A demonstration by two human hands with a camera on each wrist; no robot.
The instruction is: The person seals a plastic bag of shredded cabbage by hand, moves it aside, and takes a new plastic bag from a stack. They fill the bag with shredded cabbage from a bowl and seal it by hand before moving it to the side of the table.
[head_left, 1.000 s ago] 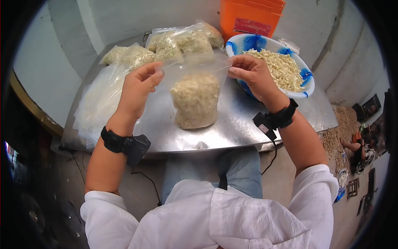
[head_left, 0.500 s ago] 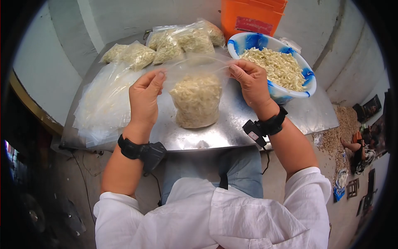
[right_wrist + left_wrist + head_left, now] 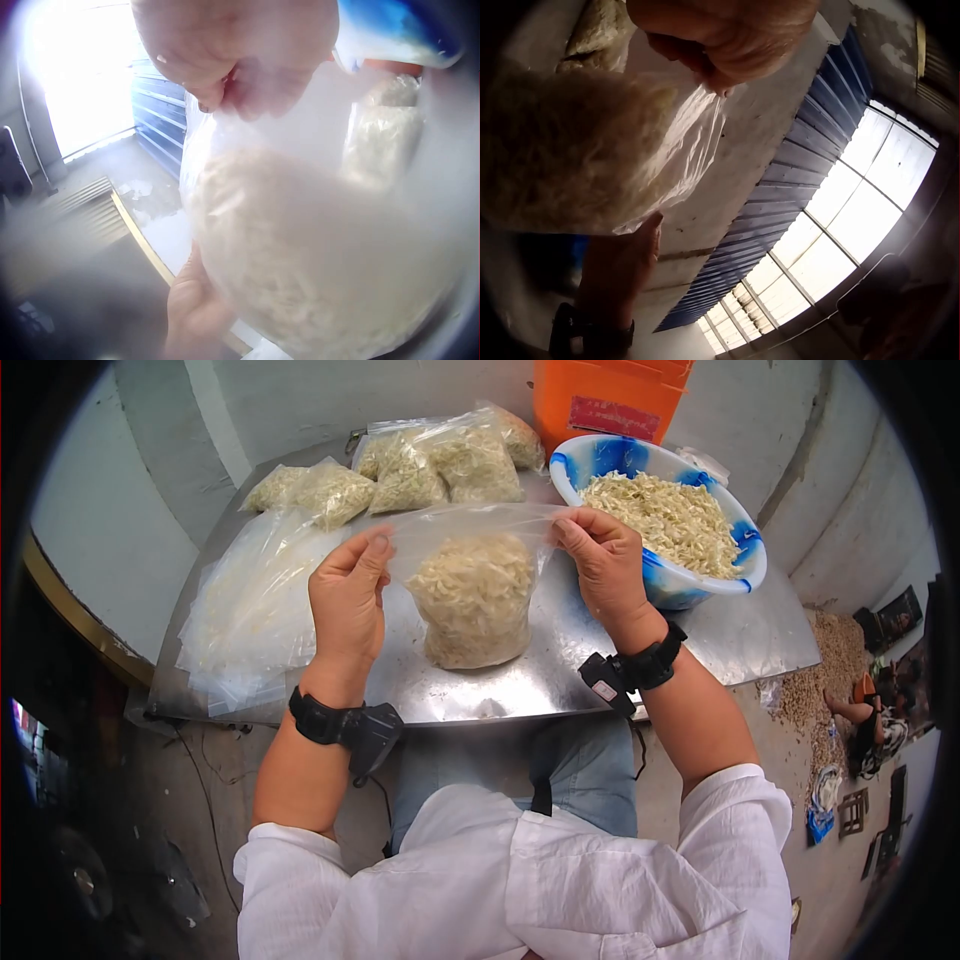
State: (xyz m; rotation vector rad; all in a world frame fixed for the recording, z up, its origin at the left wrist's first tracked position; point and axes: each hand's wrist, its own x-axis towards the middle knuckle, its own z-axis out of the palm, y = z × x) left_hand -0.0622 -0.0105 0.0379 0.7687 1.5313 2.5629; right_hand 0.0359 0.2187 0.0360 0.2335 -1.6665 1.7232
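A clear plastic bag [image 3: 472, 605] partly filled with pale, cream-coloured shreds stands upright on the metal table, its top stretched wide between both hands. My left hand [image 3: 347, 595] pinches the bag's upper left corner between thumb and fingers. At the opposite upper corner, my right hand [image 3: 607, 565] pinches the plastic the same way. From the left wrist the bag [image 3: 570, 150] looks bulging below, with creased plastic near the fingers. The right wrist view shows the bag [image 3: 300, 255] up close, the right hand [image 3: 240, 52] gripping its top edge.
Flat empty bags [image 3: 250, 610] lie in a stack at the left. Several filled bags [image 3: 405, 475] stand along the back of the metal table [image 3: 560, 675]. A blue-and-white basin [image 3: 745, 570] of shreds sits at the right, before an orange bucket [image 3: 610, 390].
Both forearms have shifted inward toward the middle. The bag's top is now spread flatter and lower between the hands, which keep hold of its corners.
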